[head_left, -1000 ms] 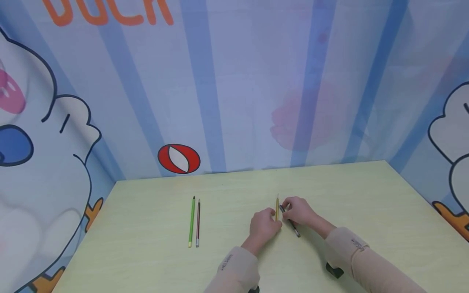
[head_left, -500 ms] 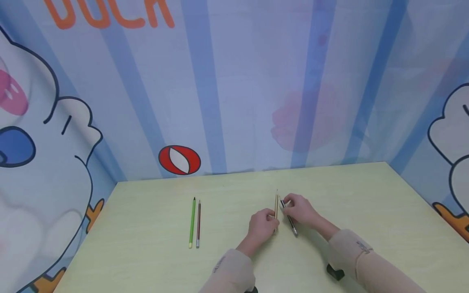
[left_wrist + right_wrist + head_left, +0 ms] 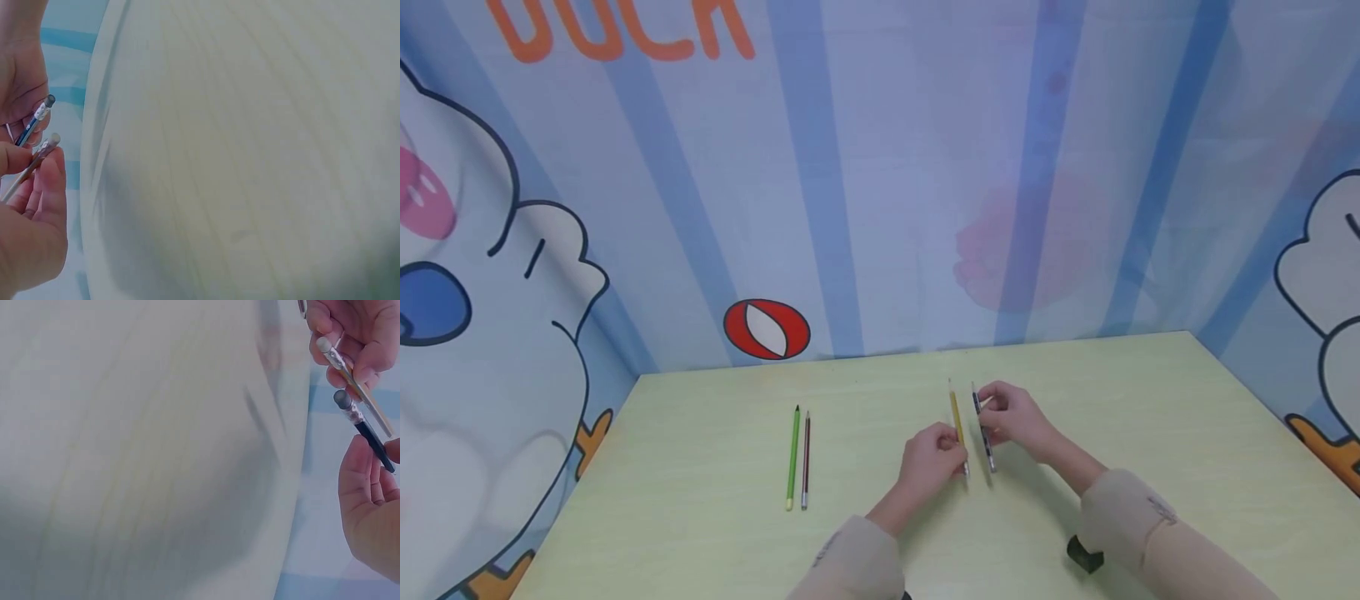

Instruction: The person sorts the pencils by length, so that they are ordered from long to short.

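My left hand (image 3: 928, 461) pinches a yellow pencil (image 3: 956, 410) near its eraser end, the tip pointing to the back of the table. To its right, my right hand (image 3: 1017, 422) pinches a dark pencil (image 3: 986, 442) along its upper part. The two pencils stand side by side, a small gap between them, with shadows below their lower ends. In the left wrist view the yellow pencil's pale eraser (image 3: 55, 138) sticks out past finger and thumb. The right wrist view shows the dark pencil's grey eraser (image 3: 342, 398) and metal band close to the yellow pencil.
A green pencil (image 3: 793, 458) and a dark red pencil (image 3: 807, 460) lie parallel on the left part of the pale table (image 3: 700, 483). A black object (image 3: 1085, 555) shows beneath the right sleeve. A printed backdrop (image 3: 910, 208) rises behind the table's far edge.
Both pencils have come up from the table in my hands. The yellow one has shifted left and tilted; the dark one has turned more upright. The green and dark red pencils stay put.
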`<action>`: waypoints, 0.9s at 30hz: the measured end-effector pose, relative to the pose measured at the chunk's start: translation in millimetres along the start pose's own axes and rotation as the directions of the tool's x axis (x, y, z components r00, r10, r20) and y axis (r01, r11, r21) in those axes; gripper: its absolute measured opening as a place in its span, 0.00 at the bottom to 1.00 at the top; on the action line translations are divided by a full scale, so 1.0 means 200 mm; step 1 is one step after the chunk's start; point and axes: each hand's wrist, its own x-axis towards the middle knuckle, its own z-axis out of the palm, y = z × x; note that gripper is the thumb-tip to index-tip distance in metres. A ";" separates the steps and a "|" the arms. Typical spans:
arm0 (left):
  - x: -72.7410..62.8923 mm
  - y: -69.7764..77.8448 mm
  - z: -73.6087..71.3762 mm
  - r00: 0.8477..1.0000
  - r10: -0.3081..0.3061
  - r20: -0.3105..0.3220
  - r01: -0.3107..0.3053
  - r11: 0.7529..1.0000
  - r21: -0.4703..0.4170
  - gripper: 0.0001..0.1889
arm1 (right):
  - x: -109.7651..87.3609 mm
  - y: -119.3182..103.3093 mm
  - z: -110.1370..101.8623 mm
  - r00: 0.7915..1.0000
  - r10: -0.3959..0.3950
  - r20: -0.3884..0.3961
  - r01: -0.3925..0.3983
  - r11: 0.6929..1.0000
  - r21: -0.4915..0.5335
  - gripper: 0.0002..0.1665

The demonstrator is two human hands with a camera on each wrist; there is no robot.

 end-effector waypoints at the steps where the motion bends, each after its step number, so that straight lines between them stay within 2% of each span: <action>1: -0.01 0.00 -0.01 1.000 -0.007 0.011 0.007 1.000 -0.019 0.10 | -0.01 -0.01 0.00 1.000 -0.002 0.012 0.001 1.000 0.008 0.19; 7: -0.05 0.01 -0.05 0.996 0.005 0.092 0.001 0.997 -0.073 0.07 | -0.05 -0.05 0.03 0.996 -0.007 0.090 0.002 0.998 0.055 0.19; 14: -0.11 -0.01 -0.09 0.984 0.021 0.175 -0.008 0.997 -0.076 0.08 | -0.07 -0.03 0.07 0.986 -0.041 0.163 0.025 0.995 0.095 0.18; 19: -0.14 -0.01 -0.11 0.982 0.005 0.191 0.005 0.998 -0.055 0.09 | -0.09 -0.03 0.10 0.981 -0.046 0.188 0.026 0.994 0.109 0.18; 27: -0.15 -0.03 -0.13 0.984 -0.015 0.175 0.026 0.998 -0.059 0.08 | -0.11 -0.04 0.14 0.979 -0.019 0.201 -0.007 0.992 0.126 0.17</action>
